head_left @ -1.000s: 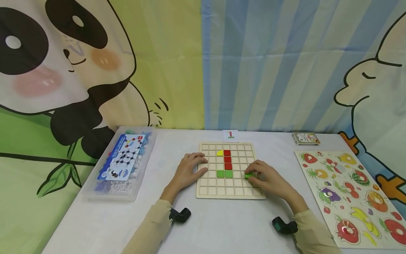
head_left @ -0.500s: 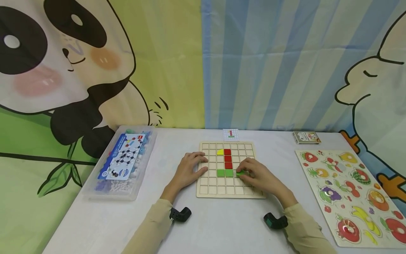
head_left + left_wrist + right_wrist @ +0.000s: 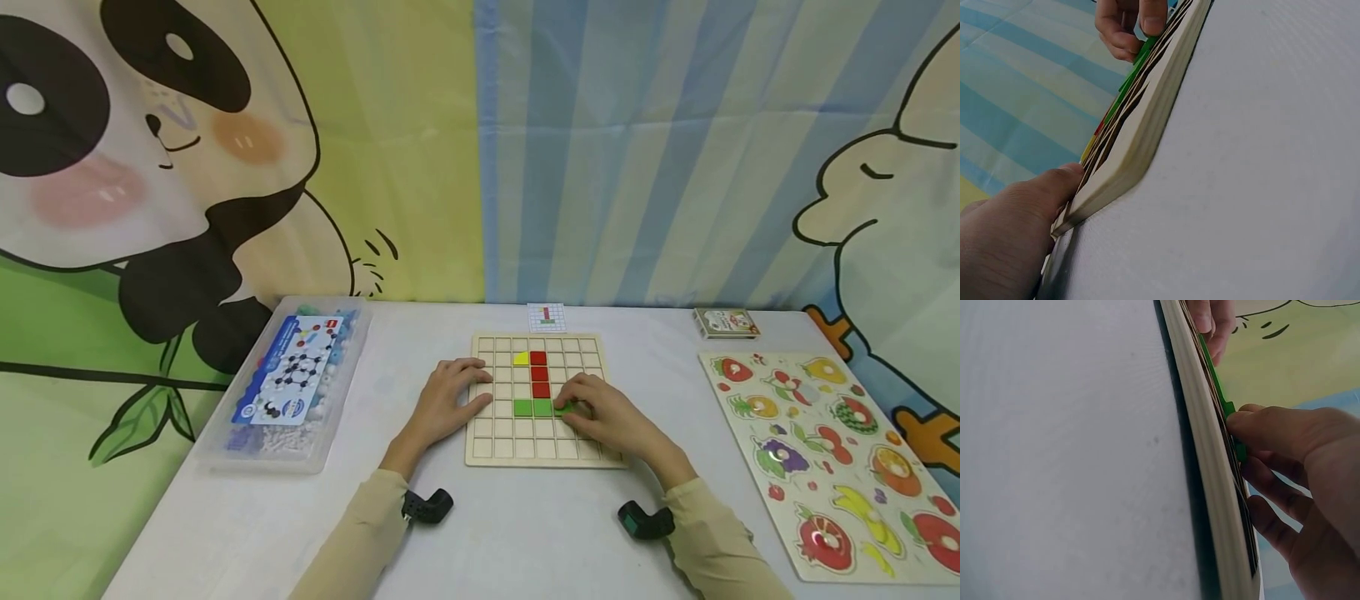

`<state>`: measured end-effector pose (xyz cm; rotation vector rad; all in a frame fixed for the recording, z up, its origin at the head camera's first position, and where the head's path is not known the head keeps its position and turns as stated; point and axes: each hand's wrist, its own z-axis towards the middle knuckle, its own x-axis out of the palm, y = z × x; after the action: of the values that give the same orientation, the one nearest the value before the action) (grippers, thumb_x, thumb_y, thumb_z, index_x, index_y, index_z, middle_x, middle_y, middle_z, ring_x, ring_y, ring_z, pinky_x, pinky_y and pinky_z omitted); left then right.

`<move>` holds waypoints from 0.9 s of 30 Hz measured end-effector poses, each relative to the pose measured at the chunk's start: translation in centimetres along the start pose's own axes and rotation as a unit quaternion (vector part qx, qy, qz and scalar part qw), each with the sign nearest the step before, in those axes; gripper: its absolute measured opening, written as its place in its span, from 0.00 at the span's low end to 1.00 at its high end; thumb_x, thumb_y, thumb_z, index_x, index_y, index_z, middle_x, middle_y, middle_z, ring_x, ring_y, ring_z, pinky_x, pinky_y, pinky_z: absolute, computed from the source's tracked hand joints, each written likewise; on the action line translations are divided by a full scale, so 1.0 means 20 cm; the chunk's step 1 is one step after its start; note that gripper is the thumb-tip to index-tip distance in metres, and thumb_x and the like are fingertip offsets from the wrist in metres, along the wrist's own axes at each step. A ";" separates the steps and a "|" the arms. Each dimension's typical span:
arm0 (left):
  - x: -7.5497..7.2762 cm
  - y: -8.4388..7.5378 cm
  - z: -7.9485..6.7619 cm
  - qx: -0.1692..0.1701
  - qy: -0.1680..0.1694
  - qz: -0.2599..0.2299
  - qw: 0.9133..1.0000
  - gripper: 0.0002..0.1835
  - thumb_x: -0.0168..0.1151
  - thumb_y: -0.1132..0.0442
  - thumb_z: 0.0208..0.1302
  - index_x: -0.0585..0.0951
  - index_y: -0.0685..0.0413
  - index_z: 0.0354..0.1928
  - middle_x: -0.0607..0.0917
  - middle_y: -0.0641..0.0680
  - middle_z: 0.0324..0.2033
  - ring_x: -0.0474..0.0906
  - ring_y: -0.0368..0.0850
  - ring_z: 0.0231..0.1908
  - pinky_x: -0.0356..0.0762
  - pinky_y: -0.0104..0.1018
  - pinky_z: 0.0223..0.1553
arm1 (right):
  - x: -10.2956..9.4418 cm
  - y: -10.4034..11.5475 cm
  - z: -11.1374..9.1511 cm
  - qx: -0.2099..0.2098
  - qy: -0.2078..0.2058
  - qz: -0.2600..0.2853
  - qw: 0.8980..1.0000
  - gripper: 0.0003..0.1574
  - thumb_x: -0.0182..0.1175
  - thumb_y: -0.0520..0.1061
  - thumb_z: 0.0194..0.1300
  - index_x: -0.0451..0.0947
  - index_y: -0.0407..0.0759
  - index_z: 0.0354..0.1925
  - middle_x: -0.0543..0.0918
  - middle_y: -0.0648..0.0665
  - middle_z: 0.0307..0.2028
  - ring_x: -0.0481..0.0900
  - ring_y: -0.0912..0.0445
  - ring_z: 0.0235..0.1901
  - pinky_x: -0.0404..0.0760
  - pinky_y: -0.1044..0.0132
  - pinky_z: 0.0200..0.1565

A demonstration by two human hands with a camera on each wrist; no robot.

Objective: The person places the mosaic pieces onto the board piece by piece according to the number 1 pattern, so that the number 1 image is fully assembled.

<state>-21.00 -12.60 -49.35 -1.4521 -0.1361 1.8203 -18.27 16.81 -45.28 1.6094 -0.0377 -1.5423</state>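
Note:
A wooden grid board (image 3: 543, 452) lies on the white table. My left hand (image 3: 447, 397) rests at its left edge, fingers spread, the thumb (image 3: 1060, 187) on the rim. With thumb and fingertips, my right hand (image 3: 611, 417) pinches a green square tile (image 3: 562, 409) at the right end of the green row; in the right wrist view this tile (image 3: 1240, 451) is partly covered by fingers. Two green tiles (image 3: 532, 407) sit directly left of it. Above runs a column of red tiles (image 3: 540, 374), with a yellow piece (image 3: 521, 359) left of its top.
Behind the board lies a small pattern card (image 3: 546, 317). A clear plastic case (image 3: 292, 392) of small parts stands at left. On the right are a small card box (image 3: 726, 323) and a fruit puzzle board (image 3: 832, 467). A printed curtain (image 3: 600, 150) hangs behind the table.
My right hand has moved left across the board with the green tile, which now lies beside the other green tiles. The left hand has stayed at the board's left edge.

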 end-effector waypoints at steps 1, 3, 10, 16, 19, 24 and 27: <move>0.00 0.00 0.00 -0.001 0.001 0.000 1.000 0.14 0.64 0.50 0.60 0.80 0.42 0.48 0.76 0.49 0.58 0.69 0.50 0.55 0.67 0.51 0.55 | 0.00 0.00 0.00 0.000 0.001 0.002 1.000 0.08 0.64 0.41 0.61 0.79 0.51 0.40 0.77 0.54 0.43 0.74 0.58 0.41 0.75 0.63 0.46; 0.00 0.00 0.00 -0.003 0.004 0.001 1.000 0.15 0.63 0.50 0.61 0.80 0.42 0.48 0.76 0.49 0.58 0.69 0.50 0.55 0.67 0.51 0.56 | 0.00 0.00 0.00 0.000 0.002 0.004 1.000 0.08 0.64 0.41 0.61 0.79 0.50 0.40 0.78 0.53 0.43 0.74 0.58 0.42 0.75 0.63 0.46; 0.01 0.01 0.00 -0.003 0.002 0.004 1.000 0.15 0.63 0.49 0.60 0.80 0.42 0.48 0.76 0.48 0.59 0.69 0.50 0.55 0.67 0.50 0.55 | 0.00 0.01 0.00 -0.001 0.003 -0.002 1.000 0.08 0.64 0.41 0.61 0.79 0.49 0.40 0.78 0.53 0.43 0.73 0.58 0.41 0.74 0.63 0.46; 0.01 0.01 0.00 0.000 -0.001 0.006 1.000 0.14 0.63 0.50 0.61 0.80 0.42 0.48 0.76 0.48 0.58 0.69 0.50 0.55 0.67 0.51 0.56 | 0.00 0.01 0.00 -0.010 -0.001 -0.004 1.000 0.08 0.64 0.41 0.60 0.79 0.49 0.40 0.78 0.51 0.44 0.73 0.57 0.41 0.75 0.62 0.46; 0.01 0.01 0.00 0.001 -0.003 0.007 1.000 0.14 0.64 0.50 0.60 0.80 0.42 0.47 0.76 0.48 0.58 0.69 0.50 0.55 0.67 0.51 0.56 | 0.00 0.00 0.00 -0.017 -0.004 -0.009 1.000 0.09 0.64 0.40 0.60 0.79 0.49 0.40 0.78 0.51 0.44 0.74 0.57 0.41 0.75 0.61 0.46; 0.01 0.01 0.00 -0.002 -0.003 0.008 1.000 0.14 0.64 0.50 0.60 0.80 0.41 0.48 0.76 0.48 0.59 0.69 0.50 0.56 0.67 0.51 0.56 | 0.01 0.00 0.00 -0.015 -0.003 -0.007 1.000 0.09 0.64 0.41 0.60 0.79 0.49 0.40 0.78 0.51 0.43 0.74 0.57 0.41 0.75 0.61 0.46; 0.01 0.01 0.00 -0.003 -0.001 0.008 1.000 0.15 0.63 0.49 0.60 0.80 0.41 0.48 0.76 0.47 0.59 0.69 0.49 0.56 0.67 0.50 0.56 | 0.01 0.00 0.00 -0.011 -0.002 -0.007 1.000 0.07 0.63 0.41 0.62 0.79 0.49 0.40 0.78 0.51 0.43 0.73 0.58 0.39 0.75 0.63 0.44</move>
<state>-21.08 -12.60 -49.61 -1.4589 -0.1303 1.8366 -18.26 16.70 -45.37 1.5933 -0.0115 -1.5511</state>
